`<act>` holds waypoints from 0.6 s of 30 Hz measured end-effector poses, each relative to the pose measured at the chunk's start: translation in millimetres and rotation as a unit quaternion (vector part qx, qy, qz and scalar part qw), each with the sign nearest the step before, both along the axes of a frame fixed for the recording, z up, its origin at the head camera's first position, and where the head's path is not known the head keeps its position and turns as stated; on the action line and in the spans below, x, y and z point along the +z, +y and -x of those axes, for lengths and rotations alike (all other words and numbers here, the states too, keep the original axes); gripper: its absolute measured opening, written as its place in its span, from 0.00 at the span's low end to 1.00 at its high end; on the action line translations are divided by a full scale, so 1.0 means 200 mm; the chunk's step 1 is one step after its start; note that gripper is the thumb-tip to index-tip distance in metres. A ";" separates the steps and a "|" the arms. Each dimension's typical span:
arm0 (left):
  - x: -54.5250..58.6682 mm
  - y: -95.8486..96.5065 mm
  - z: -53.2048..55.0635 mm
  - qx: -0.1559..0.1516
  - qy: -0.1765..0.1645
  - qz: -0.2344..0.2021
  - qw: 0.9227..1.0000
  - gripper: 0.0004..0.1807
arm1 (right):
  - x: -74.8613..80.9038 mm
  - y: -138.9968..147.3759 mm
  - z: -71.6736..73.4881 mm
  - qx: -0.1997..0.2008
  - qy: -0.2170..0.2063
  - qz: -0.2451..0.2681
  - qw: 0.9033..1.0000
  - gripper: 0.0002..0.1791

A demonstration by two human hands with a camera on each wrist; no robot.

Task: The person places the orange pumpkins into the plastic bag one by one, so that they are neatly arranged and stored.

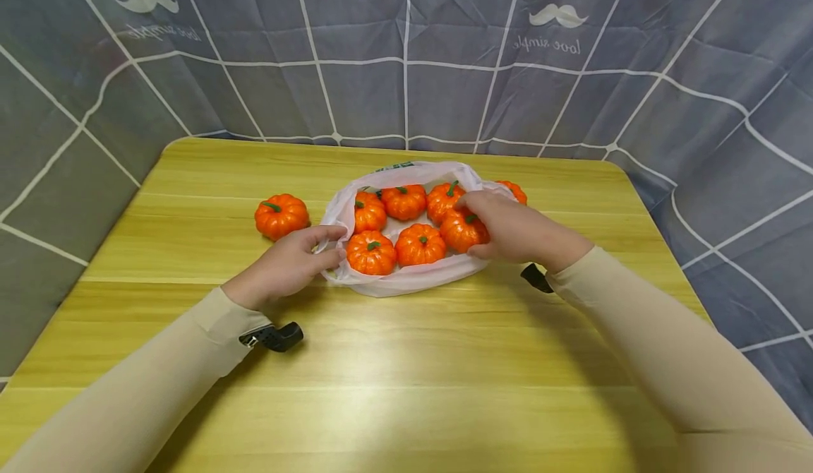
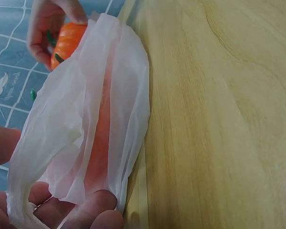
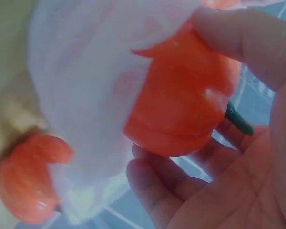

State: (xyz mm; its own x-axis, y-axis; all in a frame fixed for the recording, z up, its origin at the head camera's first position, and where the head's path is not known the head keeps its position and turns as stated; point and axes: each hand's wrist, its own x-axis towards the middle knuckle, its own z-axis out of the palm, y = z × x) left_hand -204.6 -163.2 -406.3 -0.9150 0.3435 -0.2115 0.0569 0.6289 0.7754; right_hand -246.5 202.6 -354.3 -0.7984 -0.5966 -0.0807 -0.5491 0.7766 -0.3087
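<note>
A white plastic bag (image 1: 406,286) lies on the table with its mouth spread wide, and several small orange toy pumpkins (image 1: 420,246) with green stems sit inside it. At the bag's left rim, my left hand (image 1: 286,265) holds the thin plastic; the left wrist view shows fingers curled around the bag's edge (image 2: 66,119). My right hand (image 1: 514,227) grips a pumpkin (image 3: 181,95) at the right side of the opening, thumb on one side and fingers beneath. Part of that pumpkin is hidden behind the plastic in the right wrist view.
One loose pumpkin (image 1: 282,217) rests on the wooden table (image 1: 406,388) left of the bag. Another pumpkin (image 1: 512,191) lies beyond the bag's right end, partly covered by it. A grey curtain (image 1: 356,99) with white lines hangs behind the table and along both sides.
</note>
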 end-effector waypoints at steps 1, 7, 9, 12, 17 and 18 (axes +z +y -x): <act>0.00 0.00 0.00 -0.001 0.001 -0.001 1.000 0.32 | 0.01 -0.01 0.00 -0.003 0.001 0.011 1.000 0.35; 0.00 0.00 0.00 0.000 0.002 -0.006 1.000 0.32 | 0.01 -0.07 0.01 0.006 -0.023 0.082 0.996 0.36; 0.00 0.01 0.00 -0.001 0.003 -0.004 1.000 0.32 | 0.00 -0.08 0.02 0.003 -0.036 0.088 0.995 0.37; 0.00 0.01 0.00 -0.001 0.000 -0.004 1.000 0.32 | -0.02 -0.05 0.03 -0.023 -0.054 0.098 0.993 0.38; 0.00 0.00 0.00 -0.001 -0.002 0.001 1.000 0.33 | -0.03 0.01 0.04 -0.055 -0.061 0.080 0.993 0.42; 0.00 0.00 0.00 -0.003 0.000 0.003 1.000 0.33 | -0.02 0.01 0.04 -0.058 -0.059 0.071 0.994 0.42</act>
State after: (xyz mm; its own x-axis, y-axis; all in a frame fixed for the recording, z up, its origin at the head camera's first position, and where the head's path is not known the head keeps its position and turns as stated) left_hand -205.4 -163.7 -406.9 -0.9131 0.3474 -0.2134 0.0603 0.6327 0.7720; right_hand -255.1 205.5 -359.0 -0.8527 -0.5131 -0.0982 -0.4122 0.7763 -0.4770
